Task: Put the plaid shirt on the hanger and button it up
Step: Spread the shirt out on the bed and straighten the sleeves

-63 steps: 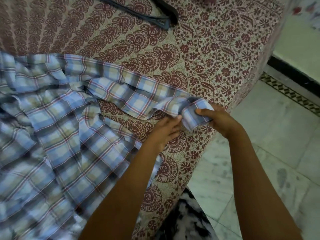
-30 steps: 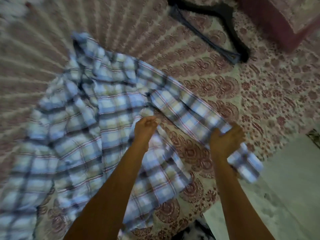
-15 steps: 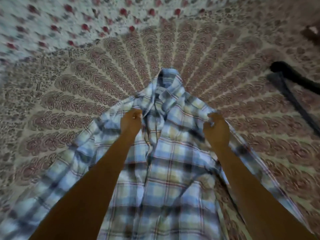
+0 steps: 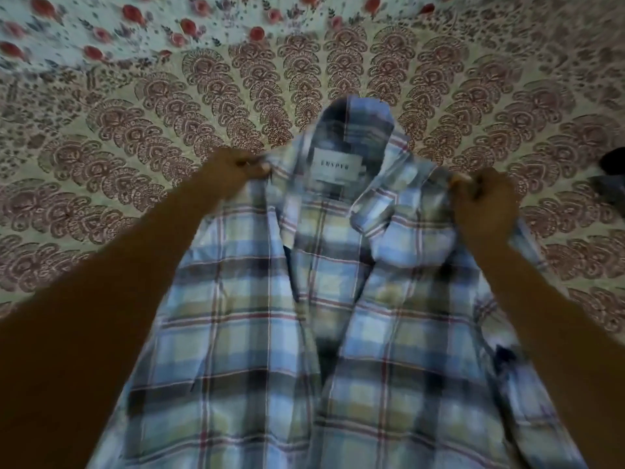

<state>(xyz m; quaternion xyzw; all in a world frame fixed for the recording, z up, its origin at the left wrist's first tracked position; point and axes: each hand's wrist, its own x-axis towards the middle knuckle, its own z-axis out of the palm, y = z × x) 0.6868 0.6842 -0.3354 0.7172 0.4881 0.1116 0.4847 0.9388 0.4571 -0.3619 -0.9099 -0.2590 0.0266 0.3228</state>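
The blue, yellow and red plaid shirt [image 4: 324,319] lies front up on the patterned bed, collar pointing away from me, its front open so the white neck label [image 4: 337,164] shows. My left hand [image 4: 233,172] pinches the shirt's left shoulder. My right hand [image 4: 482,206] is closed on the right shoulder. Both hold the fabric spread apart at collar height. A dark piece of the black hanger [image 4: 612,170] shows at the right edge, apart from the shirt.
The bed is covered by a cream bedspread [image 4: 142,184] with a maroon fan pattern. A white cloth with red flowers [image 4: 101,38] lies across the far side.
Both hands have moved outward along the shoulders and pulled the shirt's front open, baring the neck label. The view has shifted slightly left, so less of the hanger shows.
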